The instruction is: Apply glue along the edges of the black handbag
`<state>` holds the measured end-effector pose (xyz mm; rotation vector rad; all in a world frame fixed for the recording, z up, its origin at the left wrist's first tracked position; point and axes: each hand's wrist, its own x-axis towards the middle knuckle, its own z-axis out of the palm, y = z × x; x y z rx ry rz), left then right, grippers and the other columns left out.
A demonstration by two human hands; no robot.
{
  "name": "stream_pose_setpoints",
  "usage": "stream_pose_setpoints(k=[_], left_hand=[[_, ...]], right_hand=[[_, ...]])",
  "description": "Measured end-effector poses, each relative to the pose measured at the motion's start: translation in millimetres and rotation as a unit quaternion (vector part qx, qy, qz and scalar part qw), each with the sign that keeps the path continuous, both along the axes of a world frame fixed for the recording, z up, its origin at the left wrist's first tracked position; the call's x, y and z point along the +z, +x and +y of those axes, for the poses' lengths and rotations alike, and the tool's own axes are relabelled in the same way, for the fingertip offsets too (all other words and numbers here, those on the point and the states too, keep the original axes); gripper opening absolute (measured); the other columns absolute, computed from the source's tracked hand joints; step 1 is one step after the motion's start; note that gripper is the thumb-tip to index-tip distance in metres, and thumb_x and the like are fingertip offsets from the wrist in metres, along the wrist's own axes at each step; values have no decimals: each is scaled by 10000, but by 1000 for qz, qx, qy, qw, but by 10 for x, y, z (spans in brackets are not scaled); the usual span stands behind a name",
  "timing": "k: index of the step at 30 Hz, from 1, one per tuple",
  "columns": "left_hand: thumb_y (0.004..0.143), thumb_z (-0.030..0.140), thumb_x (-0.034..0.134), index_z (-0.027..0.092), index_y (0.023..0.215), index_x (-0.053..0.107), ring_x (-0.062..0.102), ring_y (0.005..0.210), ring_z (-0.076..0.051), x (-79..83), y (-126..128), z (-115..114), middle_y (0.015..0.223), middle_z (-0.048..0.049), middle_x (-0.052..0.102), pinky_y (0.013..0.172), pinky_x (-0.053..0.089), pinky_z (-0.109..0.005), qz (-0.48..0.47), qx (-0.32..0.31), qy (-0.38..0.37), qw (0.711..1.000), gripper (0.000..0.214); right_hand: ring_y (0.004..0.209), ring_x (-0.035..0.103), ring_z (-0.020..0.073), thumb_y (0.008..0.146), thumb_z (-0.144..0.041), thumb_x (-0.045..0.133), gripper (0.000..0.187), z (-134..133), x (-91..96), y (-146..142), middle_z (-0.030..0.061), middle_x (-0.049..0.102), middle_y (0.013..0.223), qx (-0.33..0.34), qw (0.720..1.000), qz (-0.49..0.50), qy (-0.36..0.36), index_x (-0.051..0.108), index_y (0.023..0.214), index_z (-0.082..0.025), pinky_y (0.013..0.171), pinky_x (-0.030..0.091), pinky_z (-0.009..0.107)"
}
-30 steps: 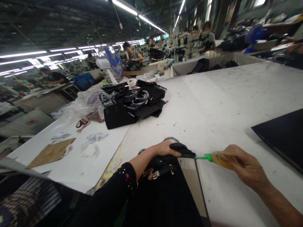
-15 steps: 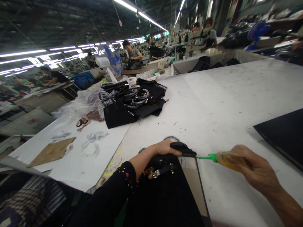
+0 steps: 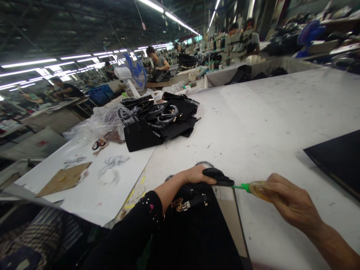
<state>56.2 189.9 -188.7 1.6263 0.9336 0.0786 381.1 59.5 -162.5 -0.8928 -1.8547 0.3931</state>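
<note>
My left hand [image 3: 197, 174] grips a black flap [image 3: 218, 176] at the top of a black bag [image 3: 197, 232] that lies on the white table [image 3: 267, 123] in front of me. A gold clasp [image 3: 181, 204] shows on the bag just below that hand. My right hand [image 3: 289, 202] holds a small yellowish glue bottle [image 3: 260, 190] with a green nozzle [image 3: 240, 186]. The nozzle tip touches the edge of the black flap.
A heap of black bags and handles [image 3: 160, 120] lies further back on the table, beside crumpled plastic wrap [image 3: 98, 122]. A brown card piece [image 3: 64, 179] and white scraps sit at left. A black sheet [image 3: 337, 157] lies at right. A blue fan [image 3: 135, 73] and other people are behind.
The glue bottle and my right hand have shifted slightly left, keeping the nozzle at the flap. My left hand stays on the flap.
</note>
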Motion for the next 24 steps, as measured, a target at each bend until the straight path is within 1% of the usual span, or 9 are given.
stream_pose_setpoints(k=[3, 9, 13, 17, 20, 22, 24], left_hand=[[722, 552, 903, 213, 1050, 848, 688, 940, -261, -3, -1, 0, 928, -19, 759, 941, 531, -392, -4, -5, 4, 1000, 475], [746, 555, 889, 216, 1068, 847, 698, 923, -260, -8, -7, 3, 931, -21, 766, 922, 541, -388, -5, -10, 6, 1000, 469], [726, 560, 896, 215, 1050, 848, 683, 937, -260, 13, 0, 3, 927, -23, 757, 902, 536, -372, -4, -11, 13, 1000, 476], [723, 549, 897, 219, 1061, 848, 678, 959, -258, 40, 11, -3, 955, -17, 761, 920, 531, -370, -7, -12, 17, 1000, 474], [726, 548, 895, 222, 1047, 850, 684, 957, -258, 38, 11, -4, 944, -13, 764, 918, 535, -371, -7, -9, 16, 1000, 460], [727, 549, 895, 221, 1037, 852, 690, 957, -262, 29, 6, -2, 941, -15, 770, 919, 535, -375, -4, -8, 13, 1000, 454], [721, 549, 900, 216, 1030, 853, 693, 961, -266, 21, 2, 0, 941, -20, 774, 928, 534, -381, -1, -8, 10, 1000, 457]], right_hand=[[577, 648, 170, 1065, -180, 657, 200, 5, 2, 38, 23, 672, 774, 9, 1000, -5, -2, 810, 1121, -296, 465, 528, 269], [634, 664, 151, 1068, -178, 659, 197, 41, -57, 59, 13, 677, 823, 16, 1000, -3, -2, 797, 1146, -294, 509, 537, 249], [638, 667, 147, 1076, -169, 636, 202, 32, -98, 106, 10, 676, 834, 7, 1000, -9, -13, 786, 1133, -293, 522, 539, 250], [657, 663, 168, 1080, -182, 622, 203, -24, -180, 164, 12, 674, 841, -19, 999, -10, -30, 768, 1119, -316, 530, 535, 281], [668, 663, 177, 1086, -195, 615, 191, -47, -233, 148, 9, 668, 835, -20, 999, 1, -36, 750, 1122, -324, 540, 545, 290], [670, 672, 176, 1088, -192, 615, 199, -48, -227, 123, 8, 676, 842, -13, 999, -1, -35, 748, 1148, -328, 543, 555, 286], [700, 697, 180, 1089, -188, 632, 212, -50, -188, 101, 16, 694, 883, 8, 999, -18, -32, 744, 1203, -329, 558, 574, 280]])
